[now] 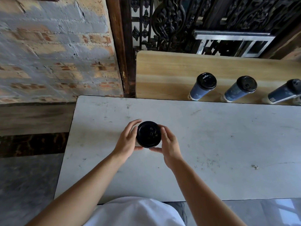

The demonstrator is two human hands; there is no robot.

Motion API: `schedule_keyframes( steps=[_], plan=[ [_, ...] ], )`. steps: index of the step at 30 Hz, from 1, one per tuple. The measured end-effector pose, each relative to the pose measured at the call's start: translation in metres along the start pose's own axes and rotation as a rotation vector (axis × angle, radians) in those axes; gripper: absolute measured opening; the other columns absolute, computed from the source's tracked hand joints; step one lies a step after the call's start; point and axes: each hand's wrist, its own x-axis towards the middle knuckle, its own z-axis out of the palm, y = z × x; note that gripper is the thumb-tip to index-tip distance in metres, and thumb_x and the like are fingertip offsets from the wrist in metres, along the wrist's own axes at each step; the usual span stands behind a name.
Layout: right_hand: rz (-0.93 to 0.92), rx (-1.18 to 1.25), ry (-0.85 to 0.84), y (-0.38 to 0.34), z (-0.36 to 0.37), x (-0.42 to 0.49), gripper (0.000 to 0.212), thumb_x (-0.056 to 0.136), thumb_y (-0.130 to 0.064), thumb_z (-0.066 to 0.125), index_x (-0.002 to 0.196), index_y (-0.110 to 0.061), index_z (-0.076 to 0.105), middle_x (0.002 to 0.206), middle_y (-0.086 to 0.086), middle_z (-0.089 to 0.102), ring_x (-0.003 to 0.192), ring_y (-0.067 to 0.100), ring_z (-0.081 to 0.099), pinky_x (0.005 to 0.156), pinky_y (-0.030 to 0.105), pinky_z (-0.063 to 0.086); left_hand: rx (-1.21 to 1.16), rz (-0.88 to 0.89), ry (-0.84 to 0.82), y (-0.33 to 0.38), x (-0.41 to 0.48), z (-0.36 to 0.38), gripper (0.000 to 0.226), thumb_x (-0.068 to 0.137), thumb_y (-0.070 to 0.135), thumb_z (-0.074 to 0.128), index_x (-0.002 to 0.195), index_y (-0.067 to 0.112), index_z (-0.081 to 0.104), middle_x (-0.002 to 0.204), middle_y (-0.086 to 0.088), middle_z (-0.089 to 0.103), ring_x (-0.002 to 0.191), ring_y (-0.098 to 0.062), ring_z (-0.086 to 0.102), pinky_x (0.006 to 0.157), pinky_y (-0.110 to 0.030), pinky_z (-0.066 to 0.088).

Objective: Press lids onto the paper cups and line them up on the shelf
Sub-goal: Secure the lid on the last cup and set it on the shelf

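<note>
A paper cup with a black lid (148, 134) stands on the grey table (211, 144), seen from straight above so only the lid shows. My left hand (127, 141) curves round its left side and my right hand (169, 145) round its right side, thumbs under the near edge. Three blue paper cups with black lids stand in a row on the wooden shelf (162, 70) behind the table: one (202, 86), a second (240, 88) and a third (284, 92) at the right edge.
A brick wall and a dark wooden post (118, 46) rise at the left of the shelf. Ornate black ironwork and a metal frame (232, 43) stand behind it. The shelf's left part is bare wood. The table's left edge drops to the floor.
</note>
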Motion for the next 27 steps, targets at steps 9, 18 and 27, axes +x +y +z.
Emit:
schedule_keyframes(
  steps=[9, 18, 27],
  plan=[
    [0.064, 0.023, -0.341, -0.002, -0.017, -0.003, 0.061, 0.085, -0.002, 0.049, 0.139, -0.030, 0.060, 0.139, -0.006, 0.064, 0.126, 0.026, 0.059, 0.093, 0.045, 0.057, -0.120, -0.278, 0.278, 0.001, 0.002, 0.014, 0.039, 0.102, 0.051, 0.034, 0.091, 0.030, 0.065, 0.102, 0.003, 0.067, 0.093, -0.018, 0.067, 0.050, -0.031, 0.058],
    [0.111, -0.526, -0.288, -0.015, -0.049, 0.040, 0.091, 0.072, -0.006, 0.087, 0.144, -0.037, 0.041, 0.116, -0.003, 0.068, 0.090, -0.001, 0.069, 0.062, 0.013, 0.053, -0.099, -0.373, 0.229, -0.008, 0.020, 0.051, 0.051, 0.104, 0.055, 0.023, 0.097, 0.027, 0.065, 0.097, 0.006, 0.072, 0.077, -0.023, 0.074, 0.066, -0.036, 0.058],
    [-0.145, -0.975, -0.330, -0.122, -0.049, 0.114, 0.079, 0.071, -0.011, 0.085, 0.139, -0.029, 0.048, 0.120, -0.002, 0.061, 0.111, 0.024, 0.061, 0.086, 0.037, 0.051, 0.818, -0.246, 0.566, -0.098, 0.035, 0.080, 0.075, 0.094, 0.048, 0.041, 0.153, 0.002, 0.031, 0.161, -0.028, 0.025, 0.150, -0.047, 0.018, 0.118, -0.061, 0.021]
  ],
)
